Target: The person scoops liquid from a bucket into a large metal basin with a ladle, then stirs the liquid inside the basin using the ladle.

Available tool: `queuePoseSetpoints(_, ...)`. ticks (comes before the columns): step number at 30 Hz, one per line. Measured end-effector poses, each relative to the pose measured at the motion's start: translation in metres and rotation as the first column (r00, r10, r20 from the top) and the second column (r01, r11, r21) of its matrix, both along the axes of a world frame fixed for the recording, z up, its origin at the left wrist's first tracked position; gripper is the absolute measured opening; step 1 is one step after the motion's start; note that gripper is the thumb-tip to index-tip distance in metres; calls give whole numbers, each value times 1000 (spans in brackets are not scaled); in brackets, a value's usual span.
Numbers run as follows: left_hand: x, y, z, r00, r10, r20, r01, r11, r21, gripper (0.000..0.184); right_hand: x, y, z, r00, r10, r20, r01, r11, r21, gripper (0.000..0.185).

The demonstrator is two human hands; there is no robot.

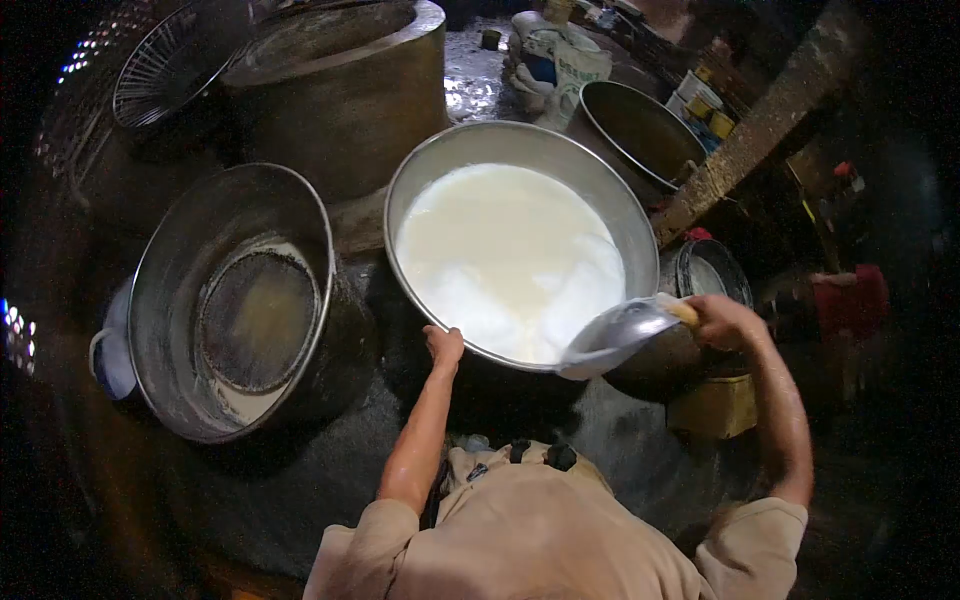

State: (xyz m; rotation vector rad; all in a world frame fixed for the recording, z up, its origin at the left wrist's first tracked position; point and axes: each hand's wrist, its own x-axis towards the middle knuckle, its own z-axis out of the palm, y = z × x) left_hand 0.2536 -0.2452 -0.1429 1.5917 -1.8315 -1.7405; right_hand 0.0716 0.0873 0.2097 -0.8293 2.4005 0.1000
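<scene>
The left hand [445,345] is clamped on the near rim of the pot [500,147], left of its middle, probably to steady both the pot and the body leaning towards it. The right hand [725,322] is closed around the handle [686,314] of a scoop [617,333], which lies slanted across the near right rim; held by its end, it likely keeps the fingers well clear of the wet. The pot, straight in front of the person, holds a creamy liquid [505,225], with white foam [590,280] gathered mostly on the near side, perhaps because the scoop has stirred it there. To the left is a basin [180,260] with a round mesh piece [250,340] inside (a sieve, by the look of it, though its weave is hard to make out), and its closeness presumably keeps it within easy reach. Behind the pot, to the left, stands a big vat [350,110]; to the right, a bucket [715,265] sits just beside it, near the scoop hand.
</scene>
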Motion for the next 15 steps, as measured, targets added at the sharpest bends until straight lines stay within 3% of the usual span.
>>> queuePoseSetpoints(2,0,2,-4,998,-31,47,35,996,-82,58,25,11,43,988,-68,-135,74,997,39,50)
queuePoseSetpoints(4,3,7,9,994,-50,94,67,979,-190,57,32,44,43,978,-88,-188,107,990,93,50)
queuePoseSetpoints(5,4,7,13,996,-28,86,41,987,-158,52,36,67,41,972,-96,-216,123,985,117,50)
queuePoseSetpoints(6,3,7,12,996,-21,83,33,989,-141,50,38,99,21,965,-63,-255,79,995,53,51)
queuePoseSetpoints(8,3,6,0,997,-8,82,17,995,-103,46,49,149,-30,943,-85,-322,140,979,151,57)
queuePoseSetpoints(12,5,1,-14,999,-39,34,43,989,-140,46,102,208,-91,782,-507,-362,490,860,-146,59)
queuePoseSetpoints(13,8,9,13,999,-29,35,37,968,-249,45,113,229,-106,731,-545,-411,439,836,-328,54)
queuePoseSetpoints(15,8,9,12,997,-37,67,53,966,-252,45,124,239,-93,572,-762,-304,532,627,-569,53)
